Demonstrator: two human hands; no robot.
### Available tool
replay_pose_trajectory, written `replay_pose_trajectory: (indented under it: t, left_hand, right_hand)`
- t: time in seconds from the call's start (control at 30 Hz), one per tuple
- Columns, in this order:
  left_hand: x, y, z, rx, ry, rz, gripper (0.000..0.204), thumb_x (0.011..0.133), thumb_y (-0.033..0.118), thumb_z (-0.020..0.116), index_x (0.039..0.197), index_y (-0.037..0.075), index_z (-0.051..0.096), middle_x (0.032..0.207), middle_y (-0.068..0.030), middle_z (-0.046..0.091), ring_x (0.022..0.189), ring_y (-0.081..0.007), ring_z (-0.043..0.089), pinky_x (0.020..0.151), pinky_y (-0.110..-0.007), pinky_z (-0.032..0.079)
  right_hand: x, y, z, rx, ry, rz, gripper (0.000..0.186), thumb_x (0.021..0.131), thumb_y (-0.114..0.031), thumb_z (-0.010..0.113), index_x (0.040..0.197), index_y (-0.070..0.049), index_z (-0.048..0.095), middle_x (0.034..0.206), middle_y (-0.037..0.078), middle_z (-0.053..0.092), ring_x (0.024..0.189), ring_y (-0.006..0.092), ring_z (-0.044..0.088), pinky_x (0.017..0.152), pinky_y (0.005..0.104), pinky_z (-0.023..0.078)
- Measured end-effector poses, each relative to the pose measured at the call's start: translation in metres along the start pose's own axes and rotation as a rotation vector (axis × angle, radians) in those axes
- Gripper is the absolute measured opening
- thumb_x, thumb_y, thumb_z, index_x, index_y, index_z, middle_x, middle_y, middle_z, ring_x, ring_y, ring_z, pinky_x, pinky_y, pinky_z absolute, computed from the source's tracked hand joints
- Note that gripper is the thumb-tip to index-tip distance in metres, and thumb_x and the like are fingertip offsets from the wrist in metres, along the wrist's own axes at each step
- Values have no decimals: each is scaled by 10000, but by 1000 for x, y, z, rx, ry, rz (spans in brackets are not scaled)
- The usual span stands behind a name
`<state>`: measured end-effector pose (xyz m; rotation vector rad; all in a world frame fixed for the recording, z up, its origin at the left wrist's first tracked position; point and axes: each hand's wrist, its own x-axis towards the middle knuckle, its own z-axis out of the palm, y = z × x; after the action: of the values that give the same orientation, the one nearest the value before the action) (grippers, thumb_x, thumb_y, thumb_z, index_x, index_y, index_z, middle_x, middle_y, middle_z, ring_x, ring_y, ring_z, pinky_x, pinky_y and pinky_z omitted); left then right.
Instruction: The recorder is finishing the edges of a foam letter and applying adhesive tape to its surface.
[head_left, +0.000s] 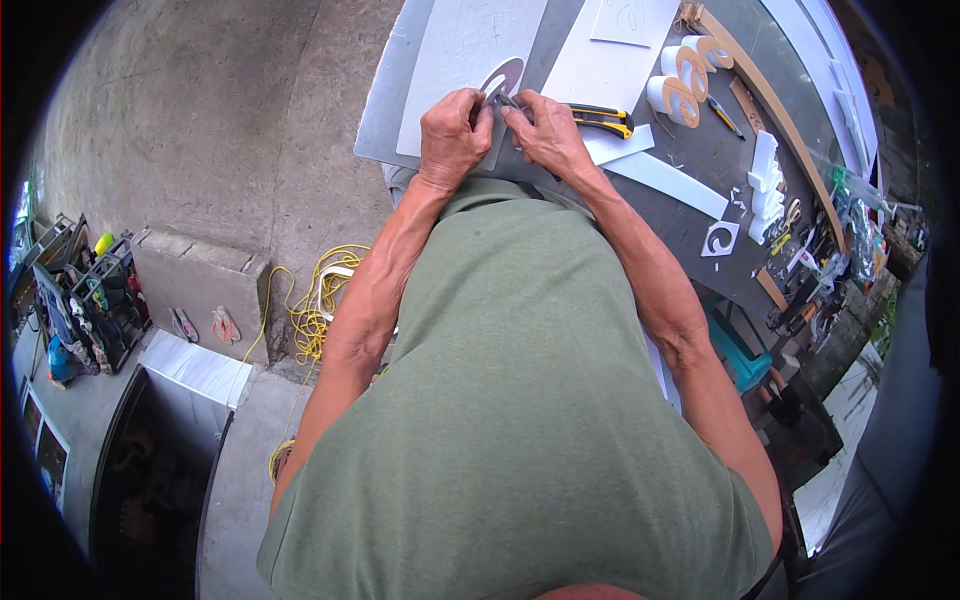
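Both hands meet over the near edge of the work table. My left hand (455, 138) is closed with its thumb and fingers pinching a curved cut-out piece (507, 72), grey with a white inner part, shaped like a letter or numeral. Close beside it, my right hand (548, 132) is closed around a slim dark tool (508, 101); its tip touches or nearly touches the piece, and my fingers hide its kind. Under the hands lies a white sheet (450, 75) on a grey board (378, 125). A yellow and black utility knife (603, 120) lies just right of my right hand.
Rolls of white tape (672, 100), a pen (725, 117), white strips (675, 185), stacked white foam pieces (766, 185) and a small curved cut-out (719, 239) lie on the table's right. A teal stool (738, 345) stands below; yellow cord (308, 310) coils on the floor at left.
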<state>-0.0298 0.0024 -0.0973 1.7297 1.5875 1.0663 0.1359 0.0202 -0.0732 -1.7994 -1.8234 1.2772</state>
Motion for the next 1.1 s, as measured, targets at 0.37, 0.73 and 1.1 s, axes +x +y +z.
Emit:
replay_pose_trajectory:
  t: [0.37, 0.73, 1.1]
  left_hand:
    - [-1, -1, -2, -9, -18, 8, 140, 801, 37, 739, 915, -8, 671, 808, -155, 680, 668, -283, 678, 617, -359, 531]
    - [-1, -9, -4, 39, -81, 120, 208, 786, -5, 713, 991, 17, 694, 872, -139, 693, 777, -314, 687, 679, -384, 540]
    - [-5, -9, 0, 65, -56, 195, 260, 764, -19, 683, 1021, 19, 695, 886, -141, 691, 808, -324, 683, 711, -399, 546]
  right_hand:
    - [8, -7, -3, -105, -34, -105, 325, 972, -239, 561, 989, 71, 656, 829, 326, 655, 821, 507, 658, 730, 546, 512]
    - [1, -10, -8, -254, -64, -11, 334, 951, -256, 559, 988, 54, 678, 810, 346, 658, 821, 527, 664, 765, 562, 529]
    - [0, -9, 4, -215, -7, -13, 306, 968, -242, 557, 1009, 31, 689, 790, 327, 646, 776, 512, 653, 732, 547, 507]
